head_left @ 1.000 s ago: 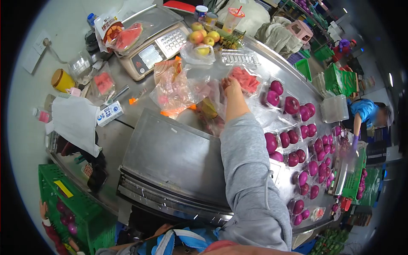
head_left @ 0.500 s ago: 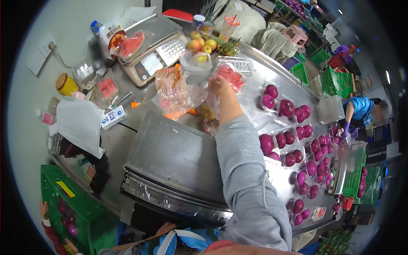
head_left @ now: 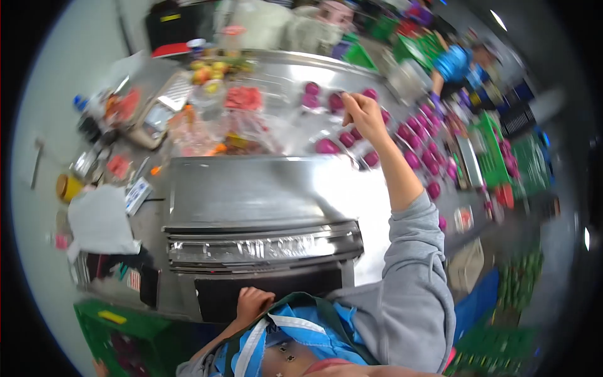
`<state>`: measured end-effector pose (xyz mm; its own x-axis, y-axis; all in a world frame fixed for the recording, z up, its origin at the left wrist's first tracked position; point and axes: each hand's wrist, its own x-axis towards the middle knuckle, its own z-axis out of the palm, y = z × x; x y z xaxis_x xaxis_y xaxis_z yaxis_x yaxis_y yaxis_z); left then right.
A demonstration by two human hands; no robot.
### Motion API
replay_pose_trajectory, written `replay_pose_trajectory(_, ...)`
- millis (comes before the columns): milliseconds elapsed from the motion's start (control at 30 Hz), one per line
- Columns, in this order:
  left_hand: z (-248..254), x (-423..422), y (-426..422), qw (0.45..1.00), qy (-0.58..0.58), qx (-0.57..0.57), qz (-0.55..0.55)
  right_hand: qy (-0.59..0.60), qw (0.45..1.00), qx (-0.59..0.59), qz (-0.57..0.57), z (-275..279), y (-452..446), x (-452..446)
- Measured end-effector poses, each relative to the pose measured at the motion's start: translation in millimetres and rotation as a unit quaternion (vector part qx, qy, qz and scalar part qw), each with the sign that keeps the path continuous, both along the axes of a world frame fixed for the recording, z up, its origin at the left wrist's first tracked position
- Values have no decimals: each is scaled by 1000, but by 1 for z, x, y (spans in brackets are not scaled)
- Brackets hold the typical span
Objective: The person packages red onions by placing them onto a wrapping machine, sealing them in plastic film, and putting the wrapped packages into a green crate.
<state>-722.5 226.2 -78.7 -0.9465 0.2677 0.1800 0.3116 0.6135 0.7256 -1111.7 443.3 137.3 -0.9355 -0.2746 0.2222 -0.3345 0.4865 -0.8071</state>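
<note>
My right hand is stretched out over the packed purple onions, its fingers bent downward; blur hides whether they hold anything. My left hand rests near my body at the front edge of the wrapping machine, fingers curled, and whatever may be in it cannot be made out. A tray of cut watermelon lies behind the machine, left of my right hand. In front of that tray are crumpled clear plastic bags with orange parts.
A scale, apples and a milk carton stand at the left. Green crates are at the lower left and right. A co-worker in blue is at the back right.
My right hand has left the watermelon tray and moved right, over the onions. The view has turned, and my left hand now shows at the machine's front. The watermelon tray is behind the bags.
</note>
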Motion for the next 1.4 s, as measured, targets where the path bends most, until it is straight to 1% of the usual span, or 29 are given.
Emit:
replay_pose_trajectory(67, 3, 0, 7, 994, 73, 75, 35, -8, 993, -37, -112, -16, 83, 52)
replay_pose_trajectory(167, 10, 0, 13, 993, 94, 62, 27, -35, 939, -125, -320, -77, 210, 124)
replay_pose_trajectory(200, 16, 1, 15, 995, 82, 57, 27, 9, 922, -139, -361, -112, 249, 150)
replay_pose_trajectory(233, 16, 1, 16, 995, 86, 50, 25, 25, 910, -42, -412, -154, 298, 172)
replay_pose_trajectory(267, 14, 2, 17, 995, 90, 42, 27, 8, 886, -47, -462, -206, 344, 189)
replay_pose_trajectory(300, 13, 4, 19, 995, 86, 39, 36, -79, 869, -59, -485, -258, 392, 203)
replay_pose_trajectory(333, 11, 6, 21, 995, 82, 33, 42, -91, 822, -101, -554, -245, 373, 224)
replay_pose_trajectory(367, 9, 8, 23, 994, 85, 39, 56, -73, 784, -146, -599, -282, 404, 227)
replay_pose_trajectory(400, 14, 8, 27, 993, 85, 42, 64, -73, 780, -152, -602, -312, 429, 227)
replay_pose_trajectory(467, 15, 10, 36, 988, 124, 9, 89, -18, 764, -35, -644, -348, 470, 220)
replay_pose_trajectory(500, 17, 10, 43, 987, 129, 7, 95, -71, 743, -226, -626, -346, 462, 211)
replay_pose_trajectory(567, 29, 10, 70, 985, 136, 12, 109, -143, 768, -277, -560, -326, 437, 203)
replay_pose_trajectory(600, 33, 6, 91, 985, 134, 10, 112, -105, 749, -336, -561, -312, 417, 200)
replay_pose_trajectory(633, 39, -1, 115, 989, 129, 28, 65, -60, 724, -392, -564, -351, 435, 187)
replay_pose_trajectory(733, 50, -24, 194, 992, 87, 58, -69, -50, 630, -469, -616, -334, 427, 185)
replay_pose_trajectory(800, 44, -41, 244, 981, 59, 67, -172, -71, 663, -452, -592, -319, 423, 197)
replay_pose_trajectory(900, 36, -63, 314, 968, -27, 43, -245, -97, 742, -356, -560, -351, 428, 235)
replay_pose_trajectory(933, 39, -71, 334, 967, -85, 52, -236, -109, 757, -314, -563, -376, 434, 253)
replay_pose_trajectory(967, 24, -82, 349, 972, -54, 39, -227, -37, 821, -197, -535, -438, 456, 269)
replay_pose_trajectory(1000, 4, -93, 366, 975, -24, 28, -217, -172, 813, -239, -502, -364, 438, 298)
replay_pose_trajectory(1033, -5, -103, 378, 976, -22, 30, -215, -202, 820, -250, -474, -340, 437, 315)
replay_pose_trajectory(1067, -9, -114, 389, 983, 7, -13, -183, -201, 822, -248, -472, -353, 451, 325)
replay_pose_trajectory(1100, -13, -121, 399, 986, 36, -56, -151, -171, 878, -185, -406, -384, 478, 333)
replay_pose_trajectory(1167, -20, -131, 413, 984, 32, -97, -148, -187, 934, -106, -285, -374, 500, 338)
replay_pose_trajectory(1233, -30, -140, 424, 979, 30, -139, -145, -288, 931, -68, -212, -320, 498, 336)
replay_pose_trajectory(1267, -39, -139, 427, 975, -23, -128, -180, -277, 942, -39, -183, -338, 506, 330)
replay_pose_trajectory(1333, -58, -138, 429, 967, -75, -118, -213, -120, 988, 30, -97, -353, 502, 316)
replay_pose_trajectory(1367, -68, -139, 429, 957, -138, -146, -210, -298, 940, -29, -166, -293, 476, 318)
replay_pose_trajectory(1400, -77, -139, 427, 942, -200, -172, -206, -200, 946, -7, -254, -295, 463, 321)
